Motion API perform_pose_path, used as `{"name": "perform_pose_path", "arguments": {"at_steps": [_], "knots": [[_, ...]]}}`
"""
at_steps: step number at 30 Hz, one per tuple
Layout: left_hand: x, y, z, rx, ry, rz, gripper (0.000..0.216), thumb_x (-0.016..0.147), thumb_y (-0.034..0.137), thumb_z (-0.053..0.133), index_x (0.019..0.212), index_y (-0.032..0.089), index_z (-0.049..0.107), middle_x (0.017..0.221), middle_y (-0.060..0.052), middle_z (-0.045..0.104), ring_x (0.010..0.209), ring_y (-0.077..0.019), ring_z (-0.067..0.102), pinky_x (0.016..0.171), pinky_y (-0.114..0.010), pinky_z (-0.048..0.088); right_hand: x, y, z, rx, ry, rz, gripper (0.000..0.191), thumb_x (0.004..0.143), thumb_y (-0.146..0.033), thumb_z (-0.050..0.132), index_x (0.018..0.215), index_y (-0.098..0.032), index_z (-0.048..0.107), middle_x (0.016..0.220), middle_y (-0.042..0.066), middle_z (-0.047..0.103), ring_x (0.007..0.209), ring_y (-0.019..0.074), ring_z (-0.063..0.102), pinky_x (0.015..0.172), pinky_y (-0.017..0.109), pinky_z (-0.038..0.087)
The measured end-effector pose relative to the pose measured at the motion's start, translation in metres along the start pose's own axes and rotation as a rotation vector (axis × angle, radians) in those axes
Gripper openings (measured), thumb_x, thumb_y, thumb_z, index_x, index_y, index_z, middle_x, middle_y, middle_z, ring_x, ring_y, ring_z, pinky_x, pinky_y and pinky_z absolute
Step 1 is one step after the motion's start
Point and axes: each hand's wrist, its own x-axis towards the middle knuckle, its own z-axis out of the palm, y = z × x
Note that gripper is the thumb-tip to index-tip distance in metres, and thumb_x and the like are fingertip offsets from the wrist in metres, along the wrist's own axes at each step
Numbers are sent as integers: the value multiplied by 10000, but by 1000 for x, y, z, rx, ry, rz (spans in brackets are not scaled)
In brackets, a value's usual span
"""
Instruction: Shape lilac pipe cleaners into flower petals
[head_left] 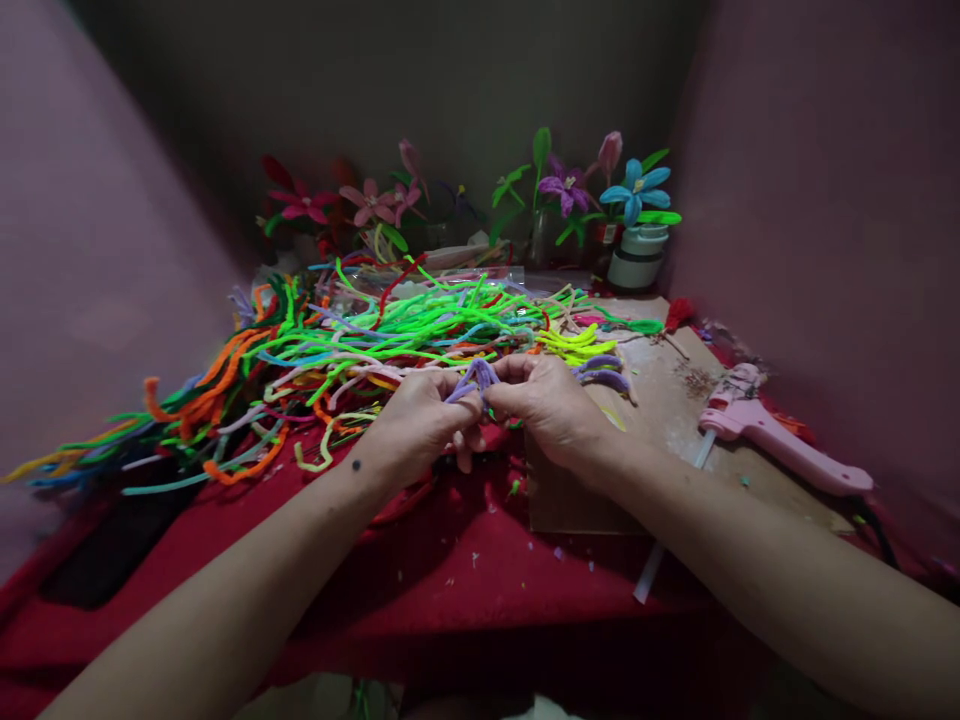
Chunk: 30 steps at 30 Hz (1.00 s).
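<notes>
Between my two hands is a purple pipe cleaner (480, 376), bent to a peak in the middle. My left hand (421, 412) pinches its left side between thumb and fingers. The right side is pinched in the fingertips of my right hand (551, 402). Right behind my hands spreads a tangled pile of pipe cleaners (420, 325) in green, orange, pink, blue and red. Several bent purple pieces (606, 374) and yellow-green pieces (574, 345) lie just past my right hand.
A pink glue gun (780, 440) with a glue stick in it rests on a cardboard sheet (660, 400) at the right. Pipe-cleaner flowers (636, 190) stand along the back, some in a jar (637, 257). A dark flat object (112, 540) lies left on the red cloth (480, 580).
</notes>
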Motion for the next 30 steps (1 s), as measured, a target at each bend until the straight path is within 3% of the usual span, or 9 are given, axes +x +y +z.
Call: {"name": "perform_pose_path", "arguments": {"at_steps": [6,10,14,19,24,27,30], "knots": [[1,1,1,-191,-48,5,142,605,32,476,677,144,525,471,44,596,368,-93,547,384,-168,401,-2,-2,0,13,-115,16,85,589,-97,528,581,-139,602,488,-13,573,454,92,496,490,226,367],[1,2,1,-168,-41,11,117,624,27,489,657,134,521,456,35,591,369,-91,554,368,-154,384,-2,-5,-1,-46,-41,19,64,586,-113,575,624,-130,624,560,-13,581,501,81,477,529,230,367],[1,0,0,-170,-87,35,108,667,40,477,694,137,516,465,31,596,382,-92,565,395,-160,423,-1,-5,-1,-13,-55,10,52,633,-183,611,644,-132,606,545,-24,556,494,78,470,513,228,352],[1,-1,-4,-51,-64,41,78,746,169,543,802,152,491,469,41,574,371,-112,549,378,-196,446,4,-1,-2,43,38,14,80,605,-181,627,590,-135,563,517,-37,518,453,63,424,469,224,320],[-1,-1,-10,-38,104,281,364,719,234,649,998,197,418,593,76,559,401,-95,529,383,-203,448,12,3,-9,152,86,53,57,612,-162,616,609,-138,565,507,-27,521,441,68,426,446,225,297],[-3,-4,-12,63,115,478,227,786,250,593,966,186,469,679,44,576,519,-94,578,489,-209,481,13,3,-11,187,122,72,60,597,-144,623,592,-140,563,512,-18,529,447,69,436,440,223,295],[-4,-8,-15,352,140,660,82,849,215,516,910,171,550,670,30,570,574,-80,563,574,-204,463,13,2,-11,191,139,73,62,583,-123,624,585,-143,565,512,-17,527,443,69,434,433,223,298]]}}
